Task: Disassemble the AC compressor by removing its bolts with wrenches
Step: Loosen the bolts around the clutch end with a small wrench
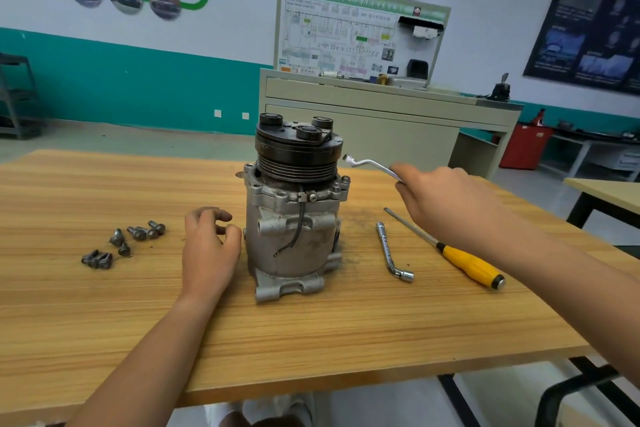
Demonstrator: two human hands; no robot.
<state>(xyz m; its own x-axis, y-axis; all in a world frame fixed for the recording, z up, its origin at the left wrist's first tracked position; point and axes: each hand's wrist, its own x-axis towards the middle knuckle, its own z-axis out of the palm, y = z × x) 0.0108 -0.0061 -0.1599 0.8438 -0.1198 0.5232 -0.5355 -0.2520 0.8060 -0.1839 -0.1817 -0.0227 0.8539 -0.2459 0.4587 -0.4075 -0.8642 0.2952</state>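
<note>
The AC compressor (294, 211) stands upright on the wooden table (311, 333), its black pulley on top. My right hand (446, 201) grips a bent silver ring wrench (370, 165) in the air; the wrench head hangs just right of the pulley, apart from it. My left hand (207, 246) hovers beside the compressor's left side with fingers loosely curled, holding nothing. Several removed bolts (128, 241) lie on the table to the left.
An L-shaped socket wrench (393, 253) and a yellow-handled screwdriver (467, 265) lie on the table right of the compressor. A beige training bench (381, 104) with a wiring board stands behind the table. Another table's corner (609, 194) is at far right.
</note>
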